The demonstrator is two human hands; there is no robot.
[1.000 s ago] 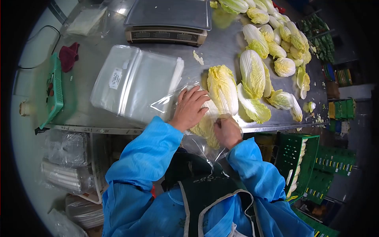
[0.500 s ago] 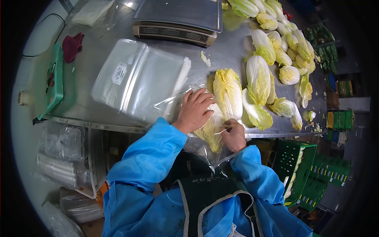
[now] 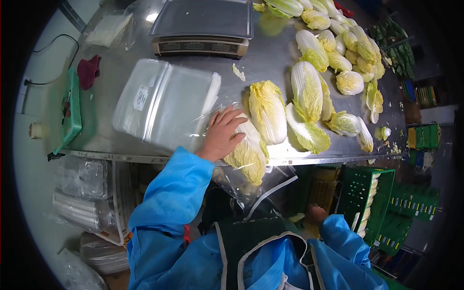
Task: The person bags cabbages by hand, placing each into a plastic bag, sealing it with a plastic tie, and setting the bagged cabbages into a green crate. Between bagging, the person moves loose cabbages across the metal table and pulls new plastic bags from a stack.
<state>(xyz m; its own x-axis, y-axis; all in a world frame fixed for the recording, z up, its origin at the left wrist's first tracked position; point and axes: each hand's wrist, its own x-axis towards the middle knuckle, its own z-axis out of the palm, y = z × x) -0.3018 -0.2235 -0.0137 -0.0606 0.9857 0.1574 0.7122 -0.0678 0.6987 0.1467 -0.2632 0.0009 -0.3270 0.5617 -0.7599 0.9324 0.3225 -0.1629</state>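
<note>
A napa cabbage (image 3: 250,159) lies inside a clear plastic bag (image 3: 240,189) at the table's front edge, its leafy end overhanging. My left hand (image 3: 223,134) is curved over the cabbage's upper left side and holds it there through the film. The bag's open end hangs below the edge. Another napa cabbage (image 3: 268,113) lies just right of it, with a loose cabbage leaf (image 3: 307,130) beyond. Down below the table, my right hand (image 3: 316,213) is near a yellow crate; its fingers are too dim and blurred to read. A small leaf piece (image 3: 297,217) shows beside it.
A stack of clear bags (image 3: 179,101) lies left of my hand, below a scale (image 3: 200,29). Many cabbages (image 3: 309,92) cover the table's right side. A green basket (image 3: 72,111) stands at left. Below the table are a yellow crate (image 3: 323,186) and a green crate (image 3: 384,203).
My right hand has let go of the bag and dropped down and right, below the table edge. My left hand stays on the bagged cabbage. The view has shifted slightly.
</note>
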